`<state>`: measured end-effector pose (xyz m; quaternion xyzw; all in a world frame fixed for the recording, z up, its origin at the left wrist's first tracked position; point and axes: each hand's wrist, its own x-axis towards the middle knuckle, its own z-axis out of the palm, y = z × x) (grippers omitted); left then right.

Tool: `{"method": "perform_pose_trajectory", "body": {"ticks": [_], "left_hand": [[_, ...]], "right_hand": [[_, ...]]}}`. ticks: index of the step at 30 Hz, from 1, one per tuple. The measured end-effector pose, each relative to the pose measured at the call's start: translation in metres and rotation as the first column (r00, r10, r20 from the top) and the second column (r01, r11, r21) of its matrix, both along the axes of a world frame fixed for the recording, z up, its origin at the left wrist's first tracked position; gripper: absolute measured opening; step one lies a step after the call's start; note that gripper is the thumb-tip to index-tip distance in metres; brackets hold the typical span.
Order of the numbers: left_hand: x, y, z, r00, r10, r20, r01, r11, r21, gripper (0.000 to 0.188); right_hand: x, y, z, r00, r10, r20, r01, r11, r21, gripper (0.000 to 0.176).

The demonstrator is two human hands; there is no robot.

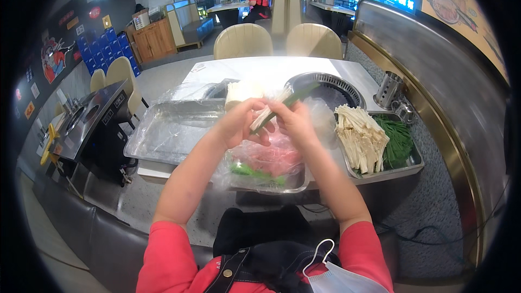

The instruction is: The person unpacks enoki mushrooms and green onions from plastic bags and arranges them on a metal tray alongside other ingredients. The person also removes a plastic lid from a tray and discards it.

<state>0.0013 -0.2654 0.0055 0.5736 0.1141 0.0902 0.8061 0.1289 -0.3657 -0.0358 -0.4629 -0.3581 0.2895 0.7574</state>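
Note:
A small bundle of enoki mushrooms (260, 119) lies in my left hand (243, 124), its fingers curled around it. My right hand (294, 120) pinches a long green leaf (299, 94) that runs along the bundle. Below my hands, a metal tray (302, 185) holds pinkish sliced meat (272, 152) and something bright green under plastic film. To the right, another tray (413, 167) carries a heap of enoki (361, 138) beside green leaves (392, 142). A film-wrapped metal tray (171, 130) stands at the left. A pale block (244, 91), likely more enoki, sits behind my left hand.
A round grill or hotpot insert (325, 89) is set in the white table (260, 65). A perforated metal holder (388, 89) and a small metal pot (403, 110) stand near the right partition. Two cream chairs are across the table; a person (258, 2) is farther back.

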Motion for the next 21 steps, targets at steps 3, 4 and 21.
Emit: {"method": "perform_pose_trajectory", "body": {"ticks": [3,4,21], "left_hand": [[0.004,0.009,-0.011,0.997,0.069,-0.036,-0.067,0.995,0.069,0.03],[0.003,0.012,-0.019,0.997,0.081,-0.017,-0.078,0.99,0.114,0.025],[0.022,0.015,-0.031,0.906,0.376,0.195,-0.303,0.897,-0.322,0.061]], "right_hand": [[0.006,0.004,-0.003,0.999,-0.026,-0.027,0.026,0.999,-0.03,0.024],[0.008,0.004,-0.003,0.999,-0.03,-0.023,0.028,0.997,-0.068,0.024],[-0.007,0.021,0.002,0.991,0.002,-0.131,0.002,1.0,0.026,0.02]]}}
